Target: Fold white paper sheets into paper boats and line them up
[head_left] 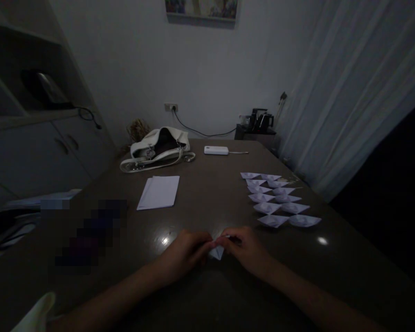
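Between my two hands, low over the near part of the table, is a small piece of folded white paper (217,252) with a point facing down toward me. My left hand (186,253) pinches its left side between thumb and fingers. On the other side, my right hand (244,249) grips the paper with thumb and forefinger, and a bit of white shows among those fingers. Much of the fold is hidden by both hands. Several white paper boats (268,208) stand in two columns to the right. A stack of white paper sheets (159,192) lies to the left.
On the dark table (207,198), a white handbag (159,147) sits at the far left. A white power bank (216,150) with a short cable lies near the back edge. Behind stands a black kettle (263,121). A curtain (346,83) hangs at right.
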{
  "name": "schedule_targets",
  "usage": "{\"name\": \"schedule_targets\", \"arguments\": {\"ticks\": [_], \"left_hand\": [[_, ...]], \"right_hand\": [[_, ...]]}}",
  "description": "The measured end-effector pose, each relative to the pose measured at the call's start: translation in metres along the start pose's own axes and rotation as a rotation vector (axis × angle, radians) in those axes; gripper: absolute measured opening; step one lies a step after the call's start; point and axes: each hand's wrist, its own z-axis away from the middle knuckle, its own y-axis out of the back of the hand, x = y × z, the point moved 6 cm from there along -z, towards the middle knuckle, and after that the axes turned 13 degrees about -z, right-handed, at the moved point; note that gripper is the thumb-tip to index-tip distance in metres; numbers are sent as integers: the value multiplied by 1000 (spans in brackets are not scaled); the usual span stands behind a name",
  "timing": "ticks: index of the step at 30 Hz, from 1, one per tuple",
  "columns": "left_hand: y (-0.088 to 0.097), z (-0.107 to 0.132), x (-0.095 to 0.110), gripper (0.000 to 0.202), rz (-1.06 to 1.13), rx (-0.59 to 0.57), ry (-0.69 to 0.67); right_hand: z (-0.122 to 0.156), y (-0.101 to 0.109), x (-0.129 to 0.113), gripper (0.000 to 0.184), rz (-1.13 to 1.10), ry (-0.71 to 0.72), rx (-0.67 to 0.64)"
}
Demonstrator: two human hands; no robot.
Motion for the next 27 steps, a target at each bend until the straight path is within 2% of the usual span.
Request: {"name": "schedule_targets", "arguments": {"ticks": [4, 9, 14, 17, 19, 23, 27], "left_hand": [[6, 0, 2, 38, 62, 59, 30], [4, 1, 4, 41, 85, 42, 19], [-7, 0, -1, 43, 204, -68, 50], [-10, 1, -3, 43, 277, -103, 80], [-7, 0, -4, 44, 321, -67, 113], [-1, -1, -9, 50, 374, 32, 173], [-4, -3, -14, 53, 433, -10, 204]], "right_hand": [[-2, -1, 11, 55, -220, -101, 23], [-2, -3, 10, 58, -201, -79, 35], [-2, 3, 7, 57, -154, -62, 68], [-3, 7, 10, 56, -209, -88, 103], [-3, 6, 13, 53, -297, -124, 79], [-2, -5, 13, 46, -359, -159, -71], [-1, -6, 4, 44, -266, -83, -60]]}}
